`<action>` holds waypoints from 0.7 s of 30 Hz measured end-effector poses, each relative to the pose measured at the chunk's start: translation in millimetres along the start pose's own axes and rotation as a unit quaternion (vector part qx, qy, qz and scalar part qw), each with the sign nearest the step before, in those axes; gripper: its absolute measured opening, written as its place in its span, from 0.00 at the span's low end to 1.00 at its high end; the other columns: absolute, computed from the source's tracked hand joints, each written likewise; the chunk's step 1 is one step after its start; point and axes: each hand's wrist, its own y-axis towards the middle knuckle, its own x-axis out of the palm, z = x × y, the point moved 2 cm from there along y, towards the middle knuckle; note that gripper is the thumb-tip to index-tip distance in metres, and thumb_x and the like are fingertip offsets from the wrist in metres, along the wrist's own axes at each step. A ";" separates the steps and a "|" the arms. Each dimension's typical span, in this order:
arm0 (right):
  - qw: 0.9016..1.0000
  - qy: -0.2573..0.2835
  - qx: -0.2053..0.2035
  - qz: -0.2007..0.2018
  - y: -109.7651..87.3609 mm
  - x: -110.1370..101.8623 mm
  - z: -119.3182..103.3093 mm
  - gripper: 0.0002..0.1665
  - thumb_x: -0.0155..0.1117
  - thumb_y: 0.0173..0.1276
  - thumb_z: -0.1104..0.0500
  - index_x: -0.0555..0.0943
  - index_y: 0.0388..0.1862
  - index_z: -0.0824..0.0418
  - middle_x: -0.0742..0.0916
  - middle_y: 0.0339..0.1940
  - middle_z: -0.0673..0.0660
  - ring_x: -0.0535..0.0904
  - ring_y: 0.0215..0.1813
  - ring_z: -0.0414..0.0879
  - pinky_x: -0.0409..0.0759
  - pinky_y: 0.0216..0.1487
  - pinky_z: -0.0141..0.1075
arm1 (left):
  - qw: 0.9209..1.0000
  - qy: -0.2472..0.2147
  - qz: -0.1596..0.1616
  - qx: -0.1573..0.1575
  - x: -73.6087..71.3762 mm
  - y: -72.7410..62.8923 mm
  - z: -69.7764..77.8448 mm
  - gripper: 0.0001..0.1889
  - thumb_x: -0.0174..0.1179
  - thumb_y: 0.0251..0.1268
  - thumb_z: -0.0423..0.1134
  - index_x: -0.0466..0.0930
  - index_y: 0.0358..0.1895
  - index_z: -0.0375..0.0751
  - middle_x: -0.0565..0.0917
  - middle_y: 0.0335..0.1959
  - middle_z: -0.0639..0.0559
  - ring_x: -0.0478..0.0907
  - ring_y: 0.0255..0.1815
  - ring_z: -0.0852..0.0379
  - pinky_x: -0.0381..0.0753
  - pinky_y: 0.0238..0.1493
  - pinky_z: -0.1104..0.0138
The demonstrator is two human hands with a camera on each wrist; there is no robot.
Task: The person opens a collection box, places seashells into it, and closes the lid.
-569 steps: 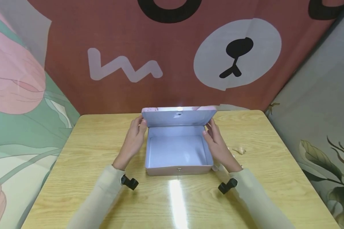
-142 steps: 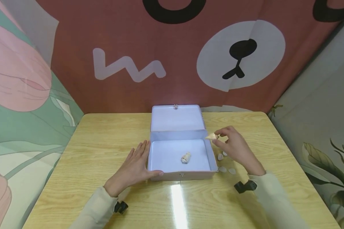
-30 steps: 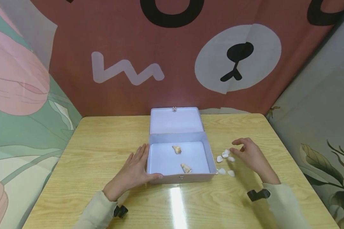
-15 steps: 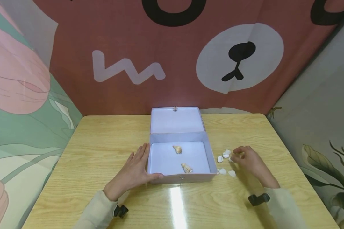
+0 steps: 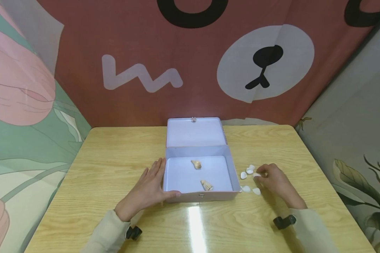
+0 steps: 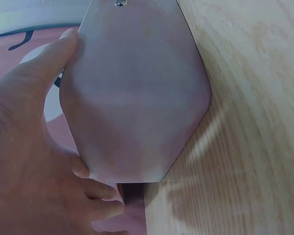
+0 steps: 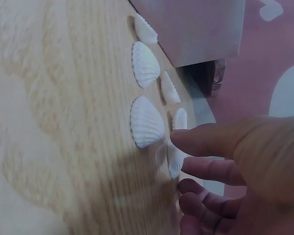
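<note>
An open tin box [image 5: 202, 197] with a pale lilac inside stands mid-table, its hinged lid [image 5: 194, 131] tipped back. Two spiral shells lie in it: a conch [image 5: 196, 164] toward the back and a ridged shell [image 5: 206, 185] near the front. My left hand [image 5: 147, 186] rests against the box's left side, fingers straight and thumb along the front rim. To the box's right, my right hand [image 5: 275, 181] has thumb and index fingertip at a white scallop-like seashell [image 7: 175, 159], pinching it at the tabletop. The left wrist view shows the box's outer wall [image 6: 137, 98].
Several more white seashells lie on the wooden table [image 5: 114, 147] between the box and my right hand, among them a ribbed one [image 7: 146, 122] and another nearer the box [image 5: 243, 175]. A red-brown printed cloth [image 5: 196, 102] hangs behind the table's back edge.
The box was opened fully, and the two spiral shells came to lie inside. Over the last second, my right hand has lowered onto a white seashell. My left hand has stayed at the box.
</note>
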 end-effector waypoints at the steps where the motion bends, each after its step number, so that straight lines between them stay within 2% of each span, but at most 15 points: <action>1: 1.000 -0.001 -0.001 0.002 0.2 0.6 0.1 0.18 0.75 0.69 0.59 0.86 0.50 0.72 0.85 0.46 0.70 0.83 0.44 0.56 0.82 0.45 0.48 | 1.000 0.001 -0.001 0.000 0.0 0.0 0.1 0.72 0.72 0.54 0.75 0.42 0.87 0.33 0.49 0.89 0.31 0.47 0.90 0.31 0.49 0.86 0.32; 8: 1.000 -0.015 0.001 0.014 -0.4 4.1 0.0 0.15 0.74 0.69 0.59 0.86 0.48 0.68 0.83 0.45 0.67 0.81 0.43 0.54 0.81 0.45 0.50 | 1.000 0.003 0.005 0.008 -0.1 -0.2 0.8 0.72 0.72 0.54 0.75 0.43 0.87 0.31 0.49 0.88 0.30 0.48 0.90 0.31 0.50 0.86 0.32; 17: 1.000 -0.019 0.008 0.023 -6.6 1.7 -0.7 0.18 0.74 0.70 0.56 0.85 0.49 0.69 0.84 0.47 0.68 0.84 0.47 0.59 0.83 0.49 0.56 | 1.000 0.006 -0.002 0.008 -0.8 0.4 0.9 0.72 0.71 0.55 0.76 0.42 0.87 0.32 0.49 0.88 0.30 0.47 0.90 0.32 0.50 0.86 0.32; 21: 0.999 -0.026 0.006 0.027 -8.8 2.2 0.5 0.16 0.73 0.71 0.55 0.85 0.48 0.67 0.84 0.47 0.67 0.83 0.47 0.58 0.83 0.47 0.55 | 1.000 0.006 -0.003 0.008 -0.9 0.3 1.3 0.72 0.71 0.55 0.76 0.41 0.87 0.32 0.49 0.88 0.30 0.47 0.90 0.32 0.50 0.86 0.32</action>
